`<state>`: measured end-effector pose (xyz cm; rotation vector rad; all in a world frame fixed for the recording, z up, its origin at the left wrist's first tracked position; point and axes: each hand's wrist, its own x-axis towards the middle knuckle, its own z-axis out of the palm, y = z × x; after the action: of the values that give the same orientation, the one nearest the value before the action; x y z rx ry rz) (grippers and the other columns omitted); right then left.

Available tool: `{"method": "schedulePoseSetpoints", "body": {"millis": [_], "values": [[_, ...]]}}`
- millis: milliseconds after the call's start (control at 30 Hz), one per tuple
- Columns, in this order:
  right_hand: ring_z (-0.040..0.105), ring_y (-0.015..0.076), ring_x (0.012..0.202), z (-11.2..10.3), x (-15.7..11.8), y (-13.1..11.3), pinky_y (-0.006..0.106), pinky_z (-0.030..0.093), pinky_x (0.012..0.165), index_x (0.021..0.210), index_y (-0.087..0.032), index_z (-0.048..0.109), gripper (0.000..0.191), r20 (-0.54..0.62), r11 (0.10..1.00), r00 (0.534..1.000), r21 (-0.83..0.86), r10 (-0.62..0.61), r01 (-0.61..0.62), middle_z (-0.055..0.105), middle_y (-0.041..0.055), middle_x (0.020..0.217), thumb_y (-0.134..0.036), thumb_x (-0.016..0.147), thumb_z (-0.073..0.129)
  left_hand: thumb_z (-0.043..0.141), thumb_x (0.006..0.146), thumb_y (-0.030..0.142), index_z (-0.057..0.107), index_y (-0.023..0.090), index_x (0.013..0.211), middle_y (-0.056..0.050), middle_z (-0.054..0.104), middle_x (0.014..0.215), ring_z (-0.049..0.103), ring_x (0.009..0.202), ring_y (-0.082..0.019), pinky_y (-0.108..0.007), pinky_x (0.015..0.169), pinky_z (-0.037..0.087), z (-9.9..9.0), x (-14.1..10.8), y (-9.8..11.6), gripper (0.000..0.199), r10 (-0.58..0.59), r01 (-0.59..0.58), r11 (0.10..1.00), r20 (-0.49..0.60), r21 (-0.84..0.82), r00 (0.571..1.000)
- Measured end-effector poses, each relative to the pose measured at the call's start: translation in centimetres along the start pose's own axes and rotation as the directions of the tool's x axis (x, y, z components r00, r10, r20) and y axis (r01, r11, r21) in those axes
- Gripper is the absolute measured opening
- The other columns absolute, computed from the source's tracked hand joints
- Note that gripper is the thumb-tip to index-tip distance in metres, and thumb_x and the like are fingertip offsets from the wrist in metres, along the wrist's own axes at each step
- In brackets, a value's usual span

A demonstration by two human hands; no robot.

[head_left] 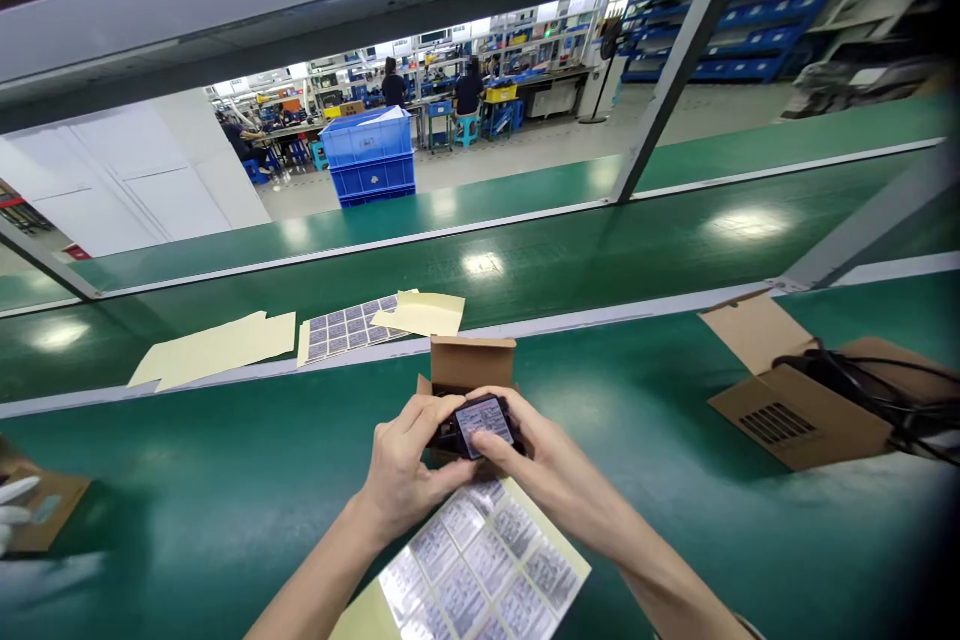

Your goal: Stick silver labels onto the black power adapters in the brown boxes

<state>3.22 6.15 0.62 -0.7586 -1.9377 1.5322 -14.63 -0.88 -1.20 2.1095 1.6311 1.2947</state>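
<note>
Between my two hands is a small black device with a silver printed label on its upper face. My left hand grips the device's left side, fingers closed round it. Around the right side my right hand is closed too, its thumb lying on the label. Just behind the hands stands an open small cardboard box, its flap raised; the hands hide most of its inside. Below them lies a sheet of silver labels on yellowish backing, partly under my wrists.
Beyond the box lie another label sheet and yellowish backing paper. At right, an open carton holds black cables. A gloved hand and a cardboard box are at far left. A metal post rises behind the green bench.
</note>
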Motion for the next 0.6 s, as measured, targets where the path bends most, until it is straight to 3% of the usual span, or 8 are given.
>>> {"method": "schedulePoseSetpoints", "body": {"millis": [100,167,200,267,333,433,533,600], "values": [[0.072,0.0235,0.094,-3.3,-1.0,1.6,0.043,0.057,0.089,0.119,-0.019,0.063,0.042,-0.003,0.991,0.999,0.129,0.043,-0.042,0.072,0.0126,0.116,-0.052,0.099,0.045,0.070,0.082,0.027,0.058,0.024,0.125,-0.006,0.070,0.111,0.067,0.095,-0.020,-0.030,0.082,0.055,0.1,1.5,0.1,0.045,-0.032,0.019,0.996,0.151,0.089,0.988],[0.074,0.0253,0.088,-6.4,-2.2,3.3,0.046,0.060,0.085,0.116,-0.017,0.064,0.049,-0.219,0.989,0.973,0.137,0.076,-0.047,0.074,0.0155,0.108,-0.057,0.099,0.041,0.069,0.081,0.030,0.062,0.021,0.116,-0.007,0.072,0.100,0.066,0.089,-0.023,-0.032,0.077,0.053,0.2,2.9,0.0,0.037,-0.072,-0.007,0.965,0.288,0.262,0.955],[0.074,0.0260,0.087,-8.2,-3.0,4.1,0.046,0.060,0.082,0.113,-0.016,0.064,0.050,-0.358,0.996,0.932,0.074,0.064,-0.040,0.075,0.0155,0.104,-0.058,0.099,0.041,0.068,0.081,0.032,0.064,0.020,0.109,-0.007,0.072,0.092,0.065,0.086,-0.024,-0.032,0.074,0.052,0.2,3.5,-0.2,0.031,-0.089,-0.043,0.937,0.357,0.347,0.930],[0.073,0.0251,0.083,-12.1,-4.6,5.6,0.042,0.061,0.075,0.107,-0.018,0.065,0.048,-0.572,0.961,0.818,-0.254,-0.060,-0.107,0.075,0.0127,0.094,-0.057,0.100,0.038,0.066,0.081,0.035,0.065,0.019,0.098,-0.006,0.069,0.077,0.063,0.079,-0.025,-0.031,0.071,0.049,-0.4,4.2,-0.8,0.023,-0.110,-0.135,0.879,0.472,0.457,0.875],[0.071,0.0261,0.082,-16.0,-6.1,6.3,0.039,0.057,0.069,0.102,-0.020,0.065,0.041,-0.642,0.737,0.723,-0.613,-0.255,-0.284,0.073,0.0130,0.093,-0.052,0.099,0.040,0.065,0.081,0.036,0.067,0.019,0.096,-0.005,0.068,0.072,0.062,0.076,-0.025,-0.031,0.073,0.047,-2.2,3.8,-2.2,0.022,-0.117,-0.193,0.850,0.532,0.490,0.838],[0.064,0.0334,0.088,-20.7,-7.2,6.5,0.040,0.047,0.067,0.090,-0.019,0.065,0.029,-0.623,0.489,0.676,-0.764,-0.393,-0.420,0.068,0.0190,0.093,-0.045,0.093,0.054,0.063,0.082,0.035,0.069,0.022,0.110,-0.007,0.074,0.087,0.063,0.088,-0.027,-0.031,0.076,0.048,-8.0,1.0,-6.1,0.032,-0.206,-0.119,0.853,0.536,0.509,0.818],[0.062,0.0304,0.080,-22.7,-6.2,6.6,0.036,0.039,0.061,0.074,-0.022,0.060,0.021,-0.544,0.410,0.747,-0.824,-0.383,-0.391,0.064,0.0134,0.080,-0.035,0.090,0.057,0.059,0.084,0.033,0.068,0.026,0.119,-0.007,0.075,0.108,0.063,0.105,-0.029,-0.032,0.082,0.051,-16.2,-2.9,-10.0,0.038,-0.358,0.033,0.814,0.456,0.580,0.815],[0.061,0.0272,0.076,-22.3,-4.5,6.8,0.032,0.034,0.056,0.069,-0.024,0.057,0.023,-0.487,0.366,0.789,-0.859,-0.374,-0.357,0.062,0.0104,0.076,-0.029,0.091,0.054,0.057,0.080,0.028,0.064,0.025,0.126,-0.008,0.070,0.123,0.061,0.114,-0.032,-0.039,0.091,0.050,-21.0,-5.4,-11.0,0.046,-0.432,0.076,0.739,0.383,0.670,0.817]]}}
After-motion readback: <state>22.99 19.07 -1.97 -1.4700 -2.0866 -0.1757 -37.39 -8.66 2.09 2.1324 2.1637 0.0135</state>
